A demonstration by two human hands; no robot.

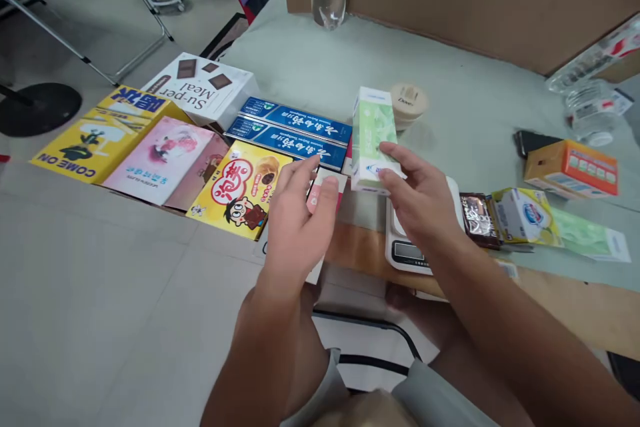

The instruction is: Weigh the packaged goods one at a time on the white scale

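Observation:
A green and white box (374,137) stands out over the table in my right hand (420,197), its thumb and fingers closed on the near lower end. My left hand (303,217) has its thumb apart from the curled fingers and appears to hold nothing. It hovers over a small pink and white box (325,190), which it partly covers. Beside it lies a yellow snack box (237,190) with a cartoon figure. Two blue toothpaste boxes (295,127) lie behind it. Below my right hand sits a white kitchen scale (410,250), partly hidden by the wrist.
Leftward lie a pink box (160,157), a yellow box (95,140) and a white Su-per Meal box (205,83). A round beige tub (409,103) stands behind. Rightward are a brown packet (479,217), a yellow-white box (525,213), an orange box (575,167) and bottles (593,110).

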